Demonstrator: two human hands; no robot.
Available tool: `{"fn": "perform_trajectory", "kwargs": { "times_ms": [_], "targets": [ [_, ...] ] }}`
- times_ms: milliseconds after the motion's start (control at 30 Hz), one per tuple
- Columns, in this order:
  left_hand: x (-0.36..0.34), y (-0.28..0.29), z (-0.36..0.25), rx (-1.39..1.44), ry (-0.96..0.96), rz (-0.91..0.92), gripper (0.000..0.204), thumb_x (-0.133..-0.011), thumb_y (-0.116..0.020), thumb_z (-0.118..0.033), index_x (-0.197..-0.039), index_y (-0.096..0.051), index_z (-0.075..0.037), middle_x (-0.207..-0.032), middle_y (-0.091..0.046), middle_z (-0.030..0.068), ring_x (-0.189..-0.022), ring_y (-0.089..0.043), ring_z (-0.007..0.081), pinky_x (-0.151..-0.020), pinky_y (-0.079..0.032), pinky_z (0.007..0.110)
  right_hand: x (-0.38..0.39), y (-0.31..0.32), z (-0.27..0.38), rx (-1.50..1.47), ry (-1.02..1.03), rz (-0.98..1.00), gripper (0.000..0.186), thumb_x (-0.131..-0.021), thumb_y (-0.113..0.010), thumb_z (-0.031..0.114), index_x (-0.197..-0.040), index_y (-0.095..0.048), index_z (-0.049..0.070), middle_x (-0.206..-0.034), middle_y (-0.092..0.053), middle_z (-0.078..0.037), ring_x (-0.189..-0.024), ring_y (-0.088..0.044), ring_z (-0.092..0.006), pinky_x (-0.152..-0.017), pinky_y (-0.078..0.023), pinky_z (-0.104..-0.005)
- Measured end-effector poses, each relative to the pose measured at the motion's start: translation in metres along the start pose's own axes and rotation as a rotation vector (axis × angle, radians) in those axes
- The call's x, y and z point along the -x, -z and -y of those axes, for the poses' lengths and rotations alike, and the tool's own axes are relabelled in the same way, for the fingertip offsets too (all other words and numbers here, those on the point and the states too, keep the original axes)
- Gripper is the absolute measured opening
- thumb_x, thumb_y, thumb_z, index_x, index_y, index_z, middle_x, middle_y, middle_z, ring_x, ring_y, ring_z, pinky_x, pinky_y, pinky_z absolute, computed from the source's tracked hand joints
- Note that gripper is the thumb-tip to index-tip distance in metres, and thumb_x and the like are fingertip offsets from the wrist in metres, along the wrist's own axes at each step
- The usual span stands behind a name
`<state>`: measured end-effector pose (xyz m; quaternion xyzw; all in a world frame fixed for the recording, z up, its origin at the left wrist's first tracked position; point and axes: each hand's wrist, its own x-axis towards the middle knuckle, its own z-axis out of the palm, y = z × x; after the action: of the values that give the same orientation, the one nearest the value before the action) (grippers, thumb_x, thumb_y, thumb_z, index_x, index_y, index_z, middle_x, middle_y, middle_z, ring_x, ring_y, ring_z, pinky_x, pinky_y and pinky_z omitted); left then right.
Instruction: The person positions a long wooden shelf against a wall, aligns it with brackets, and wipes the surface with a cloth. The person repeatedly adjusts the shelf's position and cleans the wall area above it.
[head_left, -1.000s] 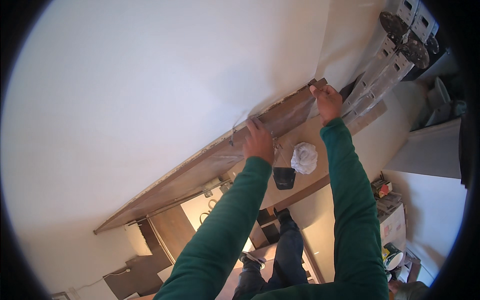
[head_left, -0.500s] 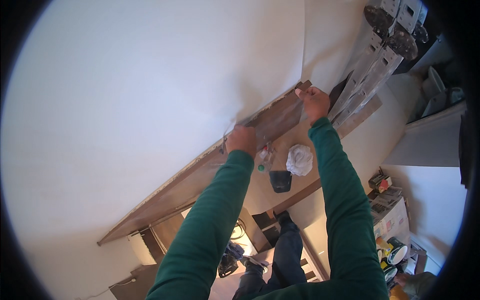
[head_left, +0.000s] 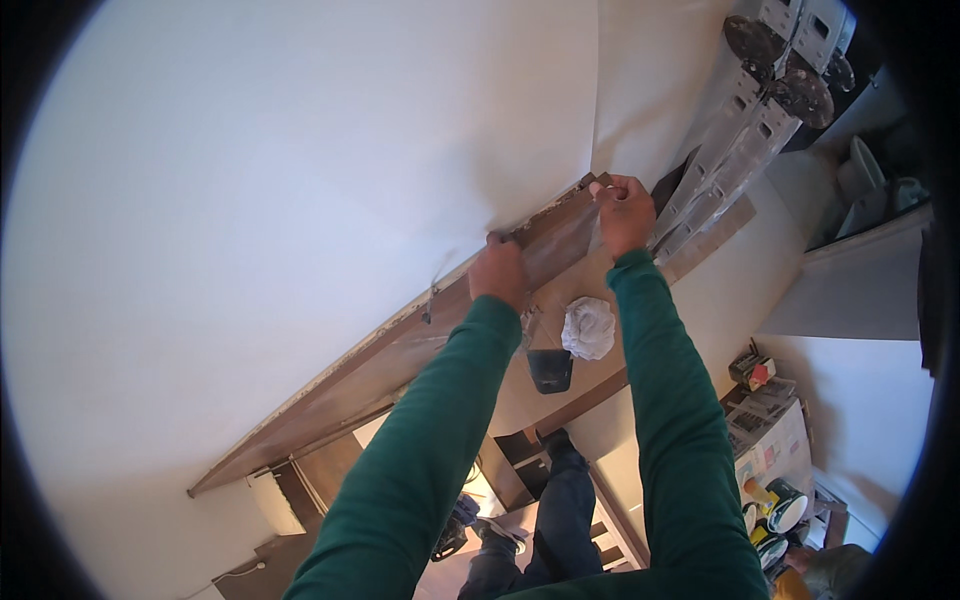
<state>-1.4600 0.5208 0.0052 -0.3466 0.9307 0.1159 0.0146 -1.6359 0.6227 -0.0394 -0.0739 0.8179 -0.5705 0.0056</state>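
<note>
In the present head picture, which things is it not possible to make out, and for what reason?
Head view:
Left hand: its own back hides its grip.
Brown piece: the right hand covers part, so its full length is unclear.
Clear plastic item: blurred, partly behind the left sleeve.
Metal ladder: cut off by the upper edge.
Co-worker's sleeve: cut off by the lower edge.

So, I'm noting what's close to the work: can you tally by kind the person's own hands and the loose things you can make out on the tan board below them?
Hands: 2 (left hand, right hand)
White bundle: 1
Black container: 1
Clear bottle, partly hidden: 1
Total: 5
</note>
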Motion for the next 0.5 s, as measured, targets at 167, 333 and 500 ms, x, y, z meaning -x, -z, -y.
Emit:
{"fn": "perform_trajectory", "kwargs": {
  "times_ms": [167,333,500],
  "targets": [
    [0.0,0.002,-0.009,0.13,-0.032,-0.056,0.027,-0.092,-0.065,-0.028,-0.097,-0.069,-0.002,-0.11,-0.063,0.0189,-0.094,-0.066,0.0396,-0.08,-0.054,0.049,-0.007,0.004,-0.007,-0.089,-0.069,0.04,0.03,-0.077,-0.082,0.02,-0.096,-0.07,0.001,-0.081,-0.07,-0.007,-0.075,-0.066,-0.0186,-0.073,-0.053,-0.0327],
    [-0.008,-0.001,-0.013,0.144,-0.01,-0.059,0.027,-0.092,-0.063,-0.028,-0.097,-0.069,-0.002,-0.108,-0.064,0.0177,-0.094,-0.066,0.0387,-0.08,-0.054,0.049,-0.007,0.001,-0.005,-0.096,-0.052,0.059,0.031,-0.078,-0.082,0.018,-0.098,-0.07,-0.001,-0.082,-0.069,-0.006,-0.074,-0.064,-0.0161,-0.072,-0.052,-0.0301],
    [-0.011,-0.005,-0.015,0.115,-0.007,-0.037,0.023,-0.091,-0.063,-0.025,-0.099,-0.069,-0.003,-0.108,-0.065,0.0183,-0.095,-0.066,0.0383,-0.079,-0.054,0.049,-0.008,0.002,0.0,-0.089,-0.045,0.037,0.031,-0.076,-0.082,0.021,-0.096,-0.071,0.0,-0.082,-0.071,-0.01,-0.075,-0.068,-0.0206,-0.074,-0.053,-0.0327]
  ]
}}
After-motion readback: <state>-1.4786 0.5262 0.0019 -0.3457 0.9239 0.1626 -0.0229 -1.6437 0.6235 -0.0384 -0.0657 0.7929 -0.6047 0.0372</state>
